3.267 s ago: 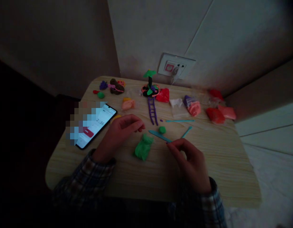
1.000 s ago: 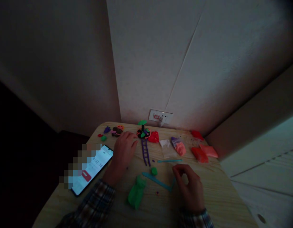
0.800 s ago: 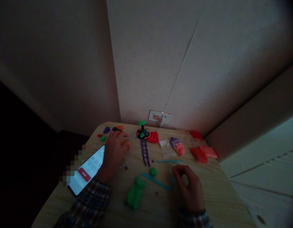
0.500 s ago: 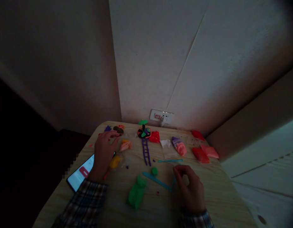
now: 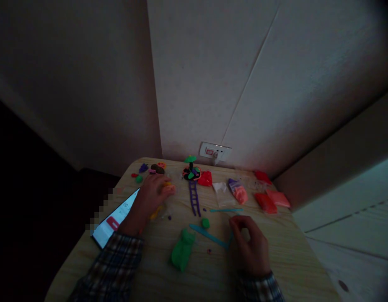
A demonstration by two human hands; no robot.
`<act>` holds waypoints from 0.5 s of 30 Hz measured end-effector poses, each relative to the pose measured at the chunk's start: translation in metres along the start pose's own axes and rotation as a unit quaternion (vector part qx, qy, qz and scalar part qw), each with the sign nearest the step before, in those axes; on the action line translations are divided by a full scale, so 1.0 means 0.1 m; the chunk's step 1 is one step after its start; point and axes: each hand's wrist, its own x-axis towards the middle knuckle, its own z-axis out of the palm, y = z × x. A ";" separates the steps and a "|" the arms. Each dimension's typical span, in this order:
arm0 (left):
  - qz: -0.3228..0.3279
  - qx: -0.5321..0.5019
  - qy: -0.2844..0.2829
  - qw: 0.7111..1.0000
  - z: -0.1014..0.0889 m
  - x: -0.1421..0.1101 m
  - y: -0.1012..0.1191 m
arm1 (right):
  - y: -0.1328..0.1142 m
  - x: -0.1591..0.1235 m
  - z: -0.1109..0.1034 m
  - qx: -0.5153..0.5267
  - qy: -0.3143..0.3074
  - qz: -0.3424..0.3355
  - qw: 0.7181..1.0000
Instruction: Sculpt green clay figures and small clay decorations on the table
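Observation:
My left hand reaches over the left side of the table, fingers apart, beside a bag of orange clay. A yellow clay piece lies partly hidden under that hand. My right hand rests at the right with thumb and forefinger pinched together; whatever is between them is too small to make out. Left of it lie a blue plastic clay knife, a green clay lump and a tiny orange-and-purple piece. A bag of green clay lies between my hands.
A clay model with a green tree stands at the back, a purple clay ladder before it. A phone lies at left. Bagged red clay lies right, a thin blue tool mid-table. A wall socket is behind.
The view has tipped upward. My left hand moved to the far left, drew back over the phone, then returned toward the orange clay. The tiny orange-and-purple piece now shows on the table.

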 end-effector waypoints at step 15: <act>0.083 0.073 -0.085 0.990 0.03 -0.06 0.11 | -0.04 0.01 0.01 0.015 0.009 0.007 1.000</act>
